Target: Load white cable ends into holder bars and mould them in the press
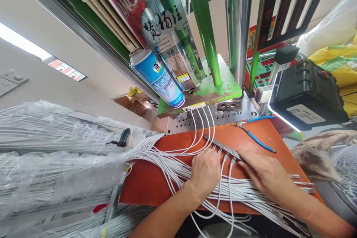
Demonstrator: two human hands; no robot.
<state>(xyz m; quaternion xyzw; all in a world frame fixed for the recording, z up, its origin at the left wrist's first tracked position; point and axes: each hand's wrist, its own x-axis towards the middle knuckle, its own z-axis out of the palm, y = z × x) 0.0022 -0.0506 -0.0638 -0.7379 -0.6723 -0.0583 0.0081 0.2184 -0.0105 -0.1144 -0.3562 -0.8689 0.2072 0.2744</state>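
Observation:
A narrow metal holder bar lies slanted over the orange work surface, with several clear-ended cable plugs along its near edge. My right hand grips the bar's right end between thumb and fingers. At its left part my left hand is closed with curled fingers at the plugs, and the white cables of the left plugs run into it; the fingertips are partly hidden. Two white cables hang from the right plugs toward me. Beneath both hands runs a thick bundle of white cables.
Blue-handled pliers lie at the back right of the orange surface. Behind stands a green press plate with a blue spray can on it; several cables emerge below. A black box lamp is right, plastic-wrapped cable bundles left.

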